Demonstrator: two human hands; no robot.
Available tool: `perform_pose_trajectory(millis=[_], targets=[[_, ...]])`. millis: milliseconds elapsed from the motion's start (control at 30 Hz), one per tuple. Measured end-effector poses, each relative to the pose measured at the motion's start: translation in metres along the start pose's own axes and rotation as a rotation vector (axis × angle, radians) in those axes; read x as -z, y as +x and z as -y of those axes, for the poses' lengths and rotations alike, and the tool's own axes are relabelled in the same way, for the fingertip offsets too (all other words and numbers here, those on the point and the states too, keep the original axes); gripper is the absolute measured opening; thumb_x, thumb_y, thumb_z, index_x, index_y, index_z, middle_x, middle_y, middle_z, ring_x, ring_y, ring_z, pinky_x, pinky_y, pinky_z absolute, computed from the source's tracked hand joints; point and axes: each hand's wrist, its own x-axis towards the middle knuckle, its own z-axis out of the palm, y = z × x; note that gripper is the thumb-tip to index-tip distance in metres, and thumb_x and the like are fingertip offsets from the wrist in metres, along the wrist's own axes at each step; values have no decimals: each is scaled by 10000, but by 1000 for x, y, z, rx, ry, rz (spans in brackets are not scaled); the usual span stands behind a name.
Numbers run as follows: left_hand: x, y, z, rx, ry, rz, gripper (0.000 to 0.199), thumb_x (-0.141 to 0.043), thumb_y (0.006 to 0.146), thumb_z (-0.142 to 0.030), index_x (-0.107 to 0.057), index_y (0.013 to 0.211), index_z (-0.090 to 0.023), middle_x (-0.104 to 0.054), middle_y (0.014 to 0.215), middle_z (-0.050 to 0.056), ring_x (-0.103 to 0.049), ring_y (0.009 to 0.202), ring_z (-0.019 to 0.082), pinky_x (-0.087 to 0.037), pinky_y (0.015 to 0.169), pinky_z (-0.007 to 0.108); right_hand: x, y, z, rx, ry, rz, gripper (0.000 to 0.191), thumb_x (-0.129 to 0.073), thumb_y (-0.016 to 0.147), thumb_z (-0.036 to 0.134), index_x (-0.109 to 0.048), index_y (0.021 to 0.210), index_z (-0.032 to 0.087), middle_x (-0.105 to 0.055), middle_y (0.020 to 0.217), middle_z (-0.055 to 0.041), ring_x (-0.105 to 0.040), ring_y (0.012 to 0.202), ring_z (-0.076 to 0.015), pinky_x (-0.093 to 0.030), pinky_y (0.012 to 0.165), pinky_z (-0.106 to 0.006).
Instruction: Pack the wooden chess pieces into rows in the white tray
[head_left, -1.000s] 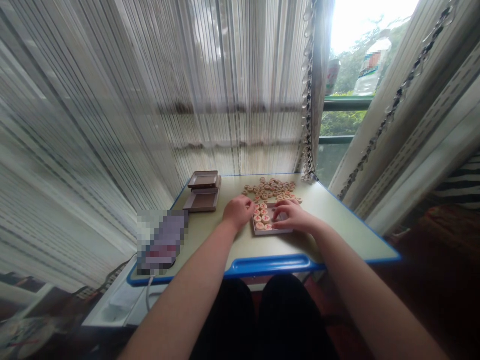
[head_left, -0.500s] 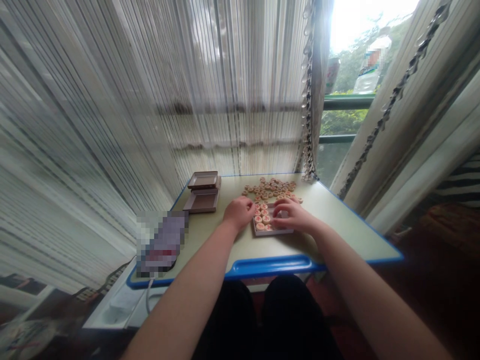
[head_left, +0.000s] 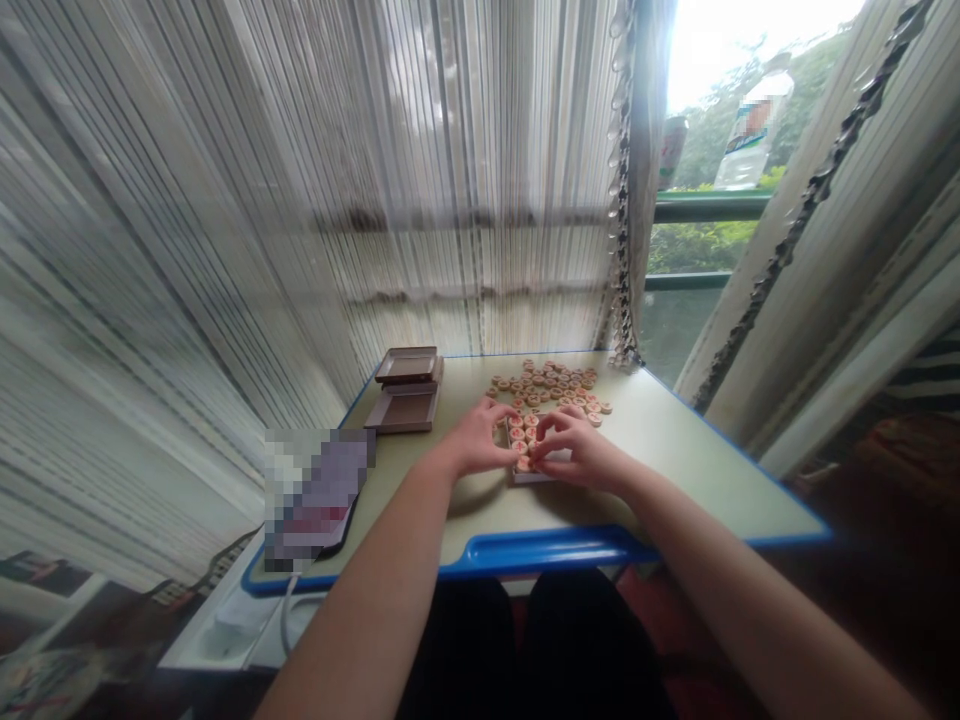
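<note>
A shallow white box (head_left: 529, 479) holds round wooden xiangqi pieces (head_left: 517, 434) with red characters, lined up in two columns at its left side. My left hand (head_left: 478, 436) is at the box's left wall, thumb and fingers spread apart, their tips at the left column. Over the right part of the box is my right hand (head_left: 579, 448), its fingers curved and thumb apart from the index finger. Its tips reach the right column; whether they grip a piece is hard to see. This hand hides most of the box's right side.
Loose xiangqi pieces (head_left: 555, 377) lie scattered behind the box. Two shallow open boxes, an upper one (head_left: 407, 364) and a lower one (head_left: 405, 412), are at the back left. A pixelated phone-like object (head_left: 322, 505) with a cable lies left on the blue-edged table (head_left: 705, 470). String curtains (head_left: 480, 180) hang behind.
My left hand has spread its fingers along the box's left side, having been more closed before. My right hand has moved left, to the columns of pieces. The view has shifted slightly.
</note>
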Motion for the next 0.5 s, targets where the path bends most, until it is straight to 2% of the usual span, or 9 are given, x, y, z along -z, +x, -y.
perform_pose_trajectory(millis=[300,367,500], targets=[[-1,0,0,51,-22,30,492,-697,601,-337,-603,1070,-222,-527,1105,75,-558,914,190,-470,836,308,0,1,1,2,37,25,132,-636,750,350,-740,804,289,-591,905,-63,-445,889,-213,-377,827,-388],[-1,3,3,64,16,-22,433,-663,639,-324,-607,1054,-214,-548,1086,71,-562,906,188,-473,819,302,0,1,-1,5,51,15,134,-638,748,349,-739,804,282,-591,894,-61,-448,887,-210,-373,831,-384],[-2,9,12,167,216,-240,248,-552,723,-255,-641,934,-160,-604,968,85,-560,923,208,-451,858,325,1,2,-5,-14,65,-14,143,-624,759,332,-732,818,259,-590,877,-59,-462,881,-203,-371,832,-372]])
